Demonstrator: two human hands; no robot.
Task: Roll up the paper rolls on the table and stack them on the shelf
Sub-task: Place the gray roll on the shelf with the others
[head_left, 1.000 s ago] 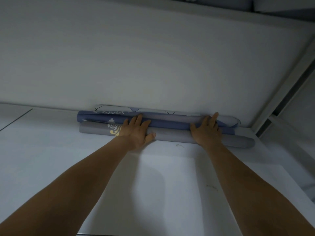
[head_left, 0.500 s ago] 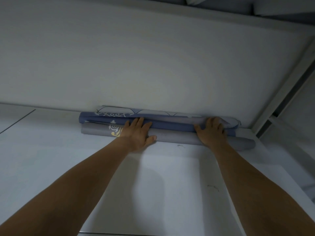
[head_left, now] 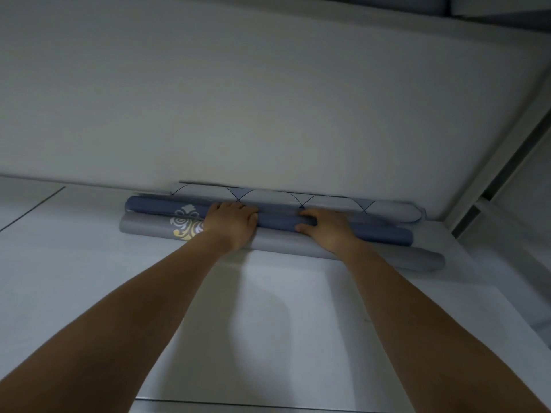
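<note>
Change: my hands sit closer together than half a second ago, fingers curled instead of flat.
Left grip: clasping blue roll.
Right grip: clasping same roll.
Position: blue roll on shelf, between grey roll and patterned roll.

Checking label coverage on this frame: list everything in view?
blue roll: 1, dark blue, middle of three rolls lying side by side on the shelf
grey roll: 1, grey with a white and gold ornament, front
patterned roll: 1, pale grey with dark crossing lines, rear, against the back panel
shelf: 1, white, under the rolls
back panel: 1, white, behind the rolls
frame bar: 1, white, slanting at right
left hand: 1, bare, fingers curled over the blue roll
right hand: 1, bare, gripping the blue roll
</note>
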